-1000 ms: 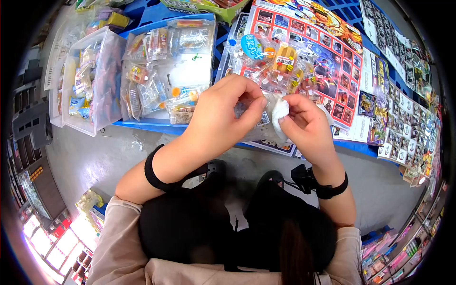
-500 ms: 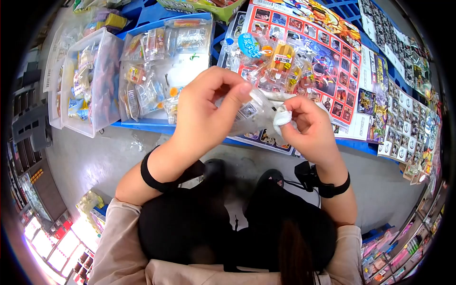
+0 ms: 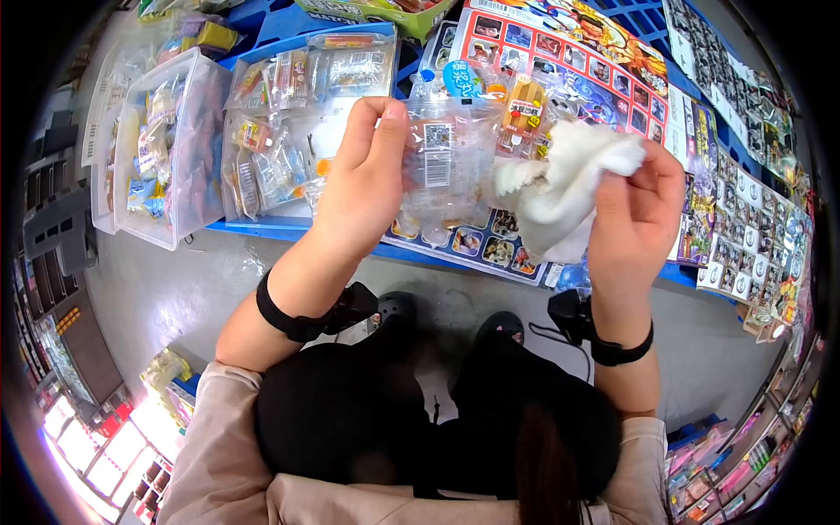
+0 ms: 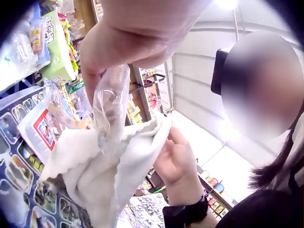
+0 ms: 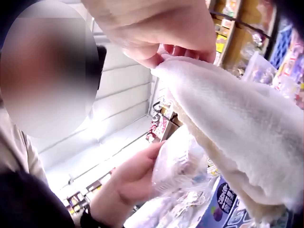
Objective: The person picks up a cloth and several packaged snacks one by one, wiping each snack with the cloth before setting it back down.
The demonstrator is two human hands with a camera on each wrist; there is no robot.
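My left hand (image 3: 360, 175) pinches the edge of a clear plastic packet (image 3: 442, 171) with a barcode on it, held up over the printed sheets. In my right hand (image 3: 640, 214) is a white cloth (image 3: 556, 188), gripped at one corner between thumb and fingers and hanging loose beside the packet. The left wrist view shows the packet (image 4: 109, 109) dangling from the fingers, overlapping the cloth (image 4: 90, 166) below. In the right wrist view the cloth (image 5: 237, 114) spreads wide and hides part of the scene behind it. Just beyond the cloth lies a packaged yellow-brown sweet (image 3: 525, 105).
A blue tray (image 3: 337, 122) with clear packets stands to the left, next to a translucent plastic bin (image 3: 188, 149) of wrapped goods. Printed picture sheets (image 3: 643, 114) cover the blue pallet's middle and right. A green box (image 3: 420, 22) sits at the back.
My hands have moved apart. The right hand has gone right and the bunched cloth now hangs spread out; the left hand has shifted left and the packet now shows its barcode.
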